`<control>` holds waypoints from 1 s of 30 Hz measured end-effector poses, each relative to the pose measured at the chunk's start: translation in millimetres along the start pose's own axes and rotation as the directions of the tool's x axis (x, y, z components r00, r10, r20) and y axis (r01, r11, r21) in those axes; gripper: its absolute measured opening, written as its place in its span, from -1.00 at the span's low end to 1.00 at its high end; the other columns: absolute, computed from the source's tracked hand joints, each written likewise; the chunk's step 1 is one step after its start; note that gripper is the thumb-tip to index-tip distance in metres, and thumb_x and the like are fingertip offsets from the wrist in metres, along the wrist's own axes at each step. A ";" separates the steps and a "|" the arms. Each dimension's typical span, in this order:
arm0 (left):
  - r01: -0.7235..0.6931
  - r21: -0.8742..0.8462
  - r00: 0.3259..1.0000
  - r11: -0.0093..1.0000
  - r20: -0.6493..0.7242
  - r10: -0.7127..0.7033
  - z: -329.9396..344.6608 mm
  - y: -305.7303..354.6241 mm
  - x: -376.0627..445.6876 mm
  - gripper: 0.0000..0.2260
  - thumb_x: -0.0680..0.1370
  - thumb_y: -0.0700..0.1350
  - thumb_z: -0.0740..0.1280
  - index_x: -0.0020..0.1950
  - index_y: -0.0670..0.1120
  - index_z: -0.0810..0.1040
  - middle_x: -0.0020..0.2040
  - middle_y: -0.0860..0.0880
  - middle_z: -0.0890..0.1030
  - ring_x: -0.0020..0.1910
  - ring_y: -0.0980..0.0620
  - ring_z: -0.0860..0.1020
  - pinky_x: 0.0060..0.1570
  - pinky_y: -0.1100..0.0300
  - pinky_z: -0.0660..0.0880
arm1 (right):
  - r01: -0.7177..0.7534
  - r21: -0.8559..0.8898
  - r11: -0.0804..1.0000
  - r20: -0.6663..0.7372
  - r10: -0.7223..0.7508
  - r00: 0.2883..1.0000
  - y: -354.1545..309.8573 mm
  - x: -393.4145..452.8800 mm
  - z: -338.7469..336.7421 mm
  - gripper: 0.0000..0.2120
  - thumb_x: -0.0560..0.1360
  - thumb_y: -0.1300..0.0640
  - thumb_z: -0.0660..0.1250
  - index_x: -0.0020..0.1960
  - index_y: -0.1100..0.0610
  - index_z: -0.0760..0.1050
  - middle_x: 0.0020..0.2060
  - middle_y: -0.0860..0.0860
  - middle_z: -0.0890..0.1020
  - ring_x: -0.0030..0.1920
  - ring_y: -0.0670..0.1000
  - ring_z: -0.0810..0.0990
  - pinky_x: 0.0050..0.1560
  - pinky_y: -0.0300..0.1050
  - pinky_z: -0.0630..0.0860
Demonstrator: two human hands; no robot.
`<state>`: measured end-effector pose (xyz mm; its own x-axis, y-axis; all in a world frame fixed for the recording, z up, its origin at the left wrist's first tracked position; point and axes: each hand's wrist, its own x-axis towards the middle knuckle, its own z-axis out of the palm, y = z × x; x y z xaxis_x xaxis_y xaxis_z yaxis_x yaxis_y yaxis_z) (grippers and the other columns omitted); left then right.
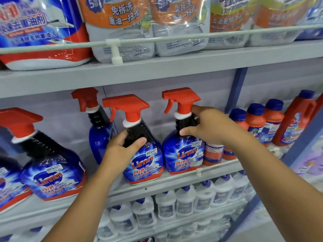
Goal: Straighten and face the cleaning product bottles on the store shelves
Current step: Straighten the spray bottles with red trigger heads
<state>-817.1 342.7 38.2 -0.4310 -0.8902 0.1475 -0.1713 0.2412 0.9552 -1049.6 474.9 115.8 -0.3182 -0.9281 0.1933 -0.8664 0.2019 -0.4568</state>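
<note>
Mid-facing on the middle shelf (174,182): left hand (120,145) wraps neck of one Limn spray bottle (142,165), right hand (208,126) pinches neighbour btl (183,154) neck; next, prob. twist labels square w/ front rail

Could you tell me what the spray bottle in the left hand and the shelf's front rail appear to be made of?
Spray bottle: looks like glossy blue plastic with a printed label, judging by highlights on its shoulder; its red trigger head is matte moulded plastic. Front rail: a thin pale rod, probably coated metal wire, held in a white plastic clip.

Both forearms and hands (122,145) are bare, with no sleeves showing.
</note>
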 end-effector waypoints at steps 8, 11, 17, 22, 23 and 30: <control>-0.012 0.026 1.000 1.000 0.002 0.011 1.6 2.2 -3.9 -0.85 0.57 -0.06 0.44 0.00 0.21 0.56 -0.15 0.23 0.71 -0.14 0.23 0.69 -0.27 0.36 0.57 | -0.021 -0.006 1.000 0.024 0.021 0.999 -2.0 -2.0 -0.8 -0.52 0.45 -0.15 0.50 0.28 -0.04 0.46 0.03 -0.10 0.61 -0.09 -0.07 0.51 -0.22 -0.30 0.34; -0.037 0.058 0.999 0.998 -0.013 0.038 2.7 3.0 -7.8 -0.84 0.57 -0.04 0.43 0.01 0.24 0.55 -0.11 0.20 0.71 -0.11 0.25 0.68 -0.22 0.34 0.57 | -0.036 -0.017 0.999 -0.003 0.036 0.999 -2.6 -7.7 4.2 -0.52 0.48 -0.15 0.46 0.32 -0.03 0.43 0.08 -0.07 0.65 -0.08 -0.07 0.53 -0.25 -0.32 0.34; -0.088 0.069 0.991 0.994 -0.090 0.094 -16.0 -11.2 -37.6 -0.73 0.59 -0.08 0.41 0.24 0.21 0.58 0.17 0.20 0.67 0.15 0.25 0.62 0.14 0.27 0.56 | -0.031 0.251 0.968 -0.351 0.121 0.928 -1.4 -32.7 43.9 -0.58 0.50 -0.03 0.46 0.32 0.00 0.50 0.12 -0.04 0.59 0.07 -0.03 0.57 -0.04 -0.30 0.41; -0.138 0.184 0.878 0.973 -0.432 0.206 -71.0 -12.5 -72.5 -0.83 0.58 -0.10 0.42 0.14 0.09 0.65 0.12 0.12 0.67 0.11 0.18 0.63 0.15 0.10 0.57 | 0.191 0.334 0.923 -0.620 0.062 0.782 -42.2 -60.2 79.4 -0.70 0.54 0.12 0.42 0.25 0.10 0.51 0.15 0.00 0.53 0.21 0.01 0.50 0.28 -0.07 0.43; -0.168 0.242 0.832 0.956 -0.486 0.269 -85.2 -10.8 -75.1 -0.86 0.58 -0.10 0.42 0.12 0.08 0.64 0.10 0.09 0.66 0.11 0.14 0.63 0.16 0.08 0.56 | 0.231 0.384 0.894 -0.602 0.053 0.797 -54.9 -63.9 85.9 -0.75 0.55 0.12 0.40 0.22 0.05 0.51 0.14 -0.04 0.54 0.19 -0.04 0.52 0.26 -0.17 0.43; -0.057 0.248 0.744 0.967 -0.635 0.207 -156.0 -18.6 -53.7 -0.53 0.50 -0.01 0.52 0.34 0.01 0.43 0.24 0.01 0.53 0.21 0.03 0.54 0.25 0.15 0.46 | 0.114 0.702 0.703 -0.071 -0.091 0.993 -150.2 -42.9 119.3 -0.74 0.57 0.18 0.40 0.20 -0.09 0.56 0.09 -0.21 0.63 0.12 -0.24 0.61 0.11 -0.35 0.54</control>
<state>-652.5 325.7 52.6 0.2069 -0.8579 0.4702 -0.3602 0.3801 0.8519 -859.9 447.1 72.5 -0.2642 -0.9182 0.2951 -0.3748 -0.1841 -0.9086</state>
